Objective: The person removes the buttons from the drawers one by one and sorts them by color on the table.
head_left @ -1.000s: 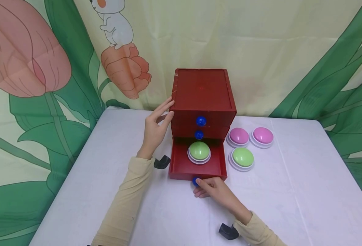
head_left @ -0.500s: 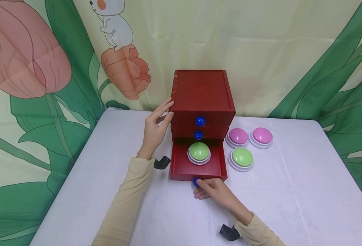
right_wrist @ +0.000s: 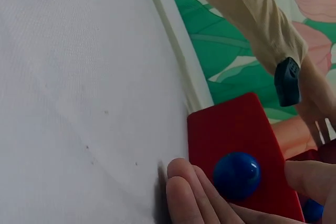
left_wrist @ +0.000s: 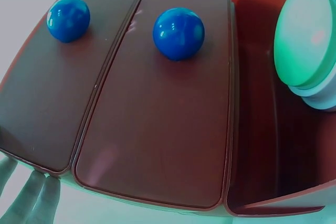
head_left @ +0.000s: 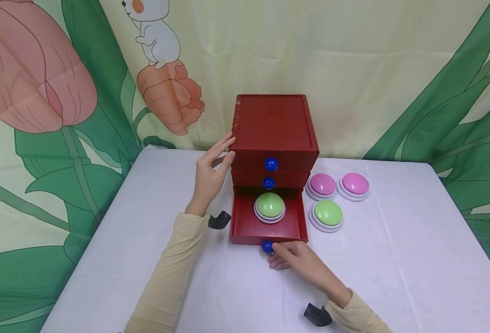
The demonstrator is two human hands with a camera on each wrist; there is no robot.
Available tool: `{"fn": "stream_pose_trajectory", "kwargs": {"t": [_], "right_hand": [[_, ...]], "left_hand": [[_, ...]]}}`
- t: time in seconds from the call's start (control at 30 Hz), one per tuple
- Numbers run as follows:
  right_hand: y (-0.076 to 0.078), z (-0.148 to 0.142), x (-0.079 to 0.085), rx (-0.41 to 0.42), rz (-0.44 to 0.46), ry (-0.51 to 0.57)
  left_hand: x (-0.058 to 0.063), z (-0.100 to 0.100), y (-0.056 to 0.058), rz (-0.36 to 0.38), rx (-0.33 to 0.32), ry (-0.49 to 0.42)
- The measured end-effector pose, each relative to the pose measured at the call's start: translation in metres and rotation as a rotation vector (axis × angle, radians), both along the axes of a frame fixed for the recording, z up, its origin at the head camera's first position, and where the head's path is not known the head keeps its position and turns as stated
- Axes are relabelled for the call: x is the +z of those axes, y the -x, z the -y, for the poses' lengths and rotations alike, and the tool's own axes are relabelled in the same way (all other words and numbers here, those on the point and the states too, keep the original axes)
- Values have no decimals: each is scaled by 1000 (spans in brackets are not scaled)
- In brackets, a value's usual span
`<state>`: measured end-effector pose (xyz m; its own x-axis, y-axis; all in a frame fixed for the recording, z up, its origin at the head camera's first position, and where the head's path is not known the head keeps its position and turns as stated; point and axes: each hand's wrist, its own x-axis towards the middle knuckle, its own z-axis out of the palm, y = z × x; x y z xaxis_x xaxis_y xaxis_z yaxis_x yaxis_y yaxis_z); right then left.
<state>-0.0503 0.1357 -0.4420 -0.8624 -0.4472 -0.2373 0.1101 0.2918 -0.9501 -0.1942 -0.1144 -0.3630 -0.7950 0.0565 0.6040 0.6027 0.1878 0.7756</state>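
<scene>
A dark red chest of drawers [head_left: 274,122] stands at the back of the table, its bottom drawer [head_left: 245,231] pulled out. In that drawer sits a green dome-shaped button [head_left: 269,206] on a white base. My left hand [head_left: 211,173] rests against the chest's left side with straight fingers; the left wrist view catches its fingertips [left_wrist: 39,198]. At the drawer front, my right hand [head_left: 296,261] is beside the blue knob [head_left: 267,247]. In the right wrist view its thumb [right_wrist: 312,177] and fingers are spread apart, with the knob [right_wrist: 236,176] showing between them, ungripped.
Right of the drawer lie two pink buttons [head_left: 323,185] and another green button [head_left: 328,213] on white bases. Two upper drawers with blue knobs [head_left: 271,164] are closed. A printed curtain [head_left: 353,78] hangs behind the white table [head_left: 394,259].
My right hand has eased off the bottom drawer's knob and shifted slightly right. The left hand, drawer and buttons stay where they were.
</scene>
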Motion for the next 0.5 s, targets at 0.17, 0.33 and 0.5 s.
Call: {"fn": "stream_pose_trajectory", "kwargs": {"t": [0.17,0.33,0.5], "right_hand": [[1,-7,9,17,-7,-11],[2,-13,23,46,-32,-38],[2,-17,33,53,-51,-68]], "left_hand": [[0,0,0,4,6,6],[-1,0,0,8,1,1],[1,-1,-1,36,6,-2]]}}
